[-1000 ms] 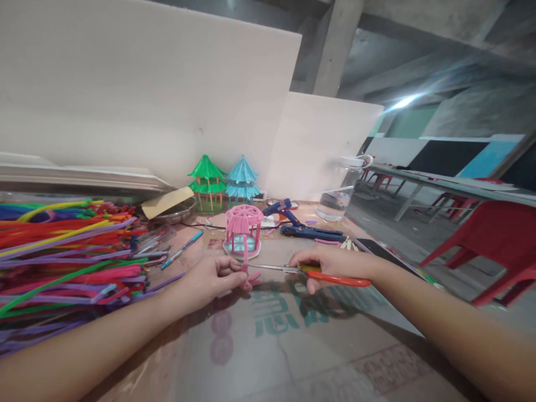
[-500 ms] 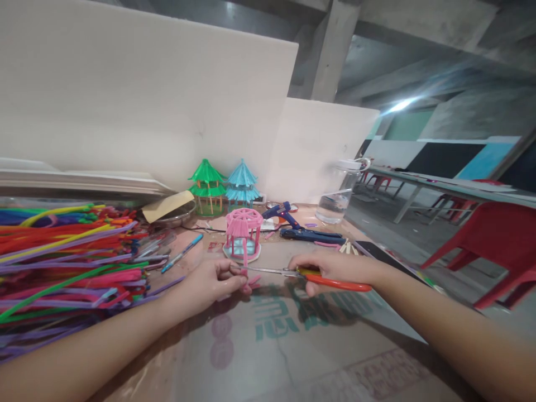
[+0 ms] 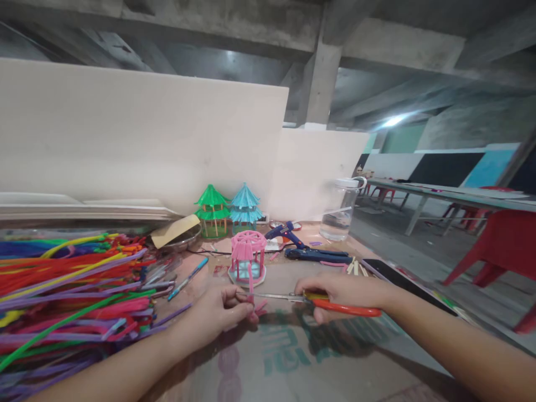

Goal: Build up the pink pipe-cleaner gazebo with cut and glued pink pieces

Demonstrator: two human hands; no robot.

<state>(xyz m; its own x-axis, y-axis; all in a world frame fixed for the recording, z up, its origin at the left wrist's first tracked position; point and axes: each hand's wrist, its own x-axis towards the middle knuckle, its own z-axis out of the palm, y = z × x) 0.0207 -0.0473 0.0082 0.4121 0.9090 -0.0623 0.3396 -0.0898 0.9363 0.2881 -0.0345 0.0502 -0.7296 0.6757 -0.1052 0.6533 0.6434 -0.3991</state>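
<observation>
Pinched between the fingers of my left hand (image 3: 228,310) is a pink pipe cleaner (image 3: 250,279), its end standing upright and short pink ends showing at the fingertips. My right hand (image 3: 335,293) grips a pair of scissors (image 3: 347,308) with red-orange and yellow handles. The scissor blades reach left to the pipe cleaner, just at my left fingers; whether they are fully closed I cannot make out. Just behind my hands stands a small pink pavilion (image 3: 248,245) on a pale blue base, with part of its roof covered in pink strips.
Many coloured pipe cleaners (image 3: 75,279) lie at the left, beside a blue pen (image 3: 188,278). Green (image 3: 212,209) and blue (image 3: 245,206) model pavilions stand at the back. A glue gun (image 3: 288,234), dark blue pliers-like tool (image 3: 318,255), water bottle (image 3: 338,212) and black phone-like slab (image 3: 402,282) sit rightward.
The camera view has tilted upward, so everything sits lower in the picture. My hands, the pipe cleaner and the scissors keep nearly the same arrangement.
</observation>
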